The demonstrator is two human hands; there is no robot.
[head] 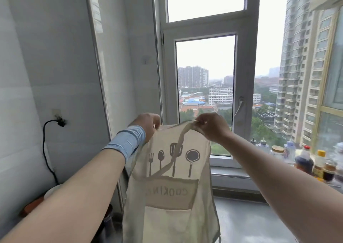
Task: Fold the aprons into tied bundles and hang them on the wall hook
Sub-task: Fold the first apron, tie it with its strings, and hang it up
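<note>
Left hand (146, 125) and right hand (213, 127) fingers (202, 122) pinch the apron (170, 202) top; it hangs before the grey worktop (246, 222) and window (246, 66).

cam: single wide-angle, worn on my head | facing: forward, roughly level, toward the window (205, 66), wall (55, 66) at left | range: near, my left hand (146, 126) and right hand (211, 127) mid-frame on raised arms, apron (172, 215) just below

Hook (145, 60): open air in front, above apron (172, 189) top.
Apron: hangs mid-view, blocks lower centre.
Bottles (304, 160): crowd right sill (228, 174).
Cord (45, 150): hangs down left wall (65, 61).
</note>
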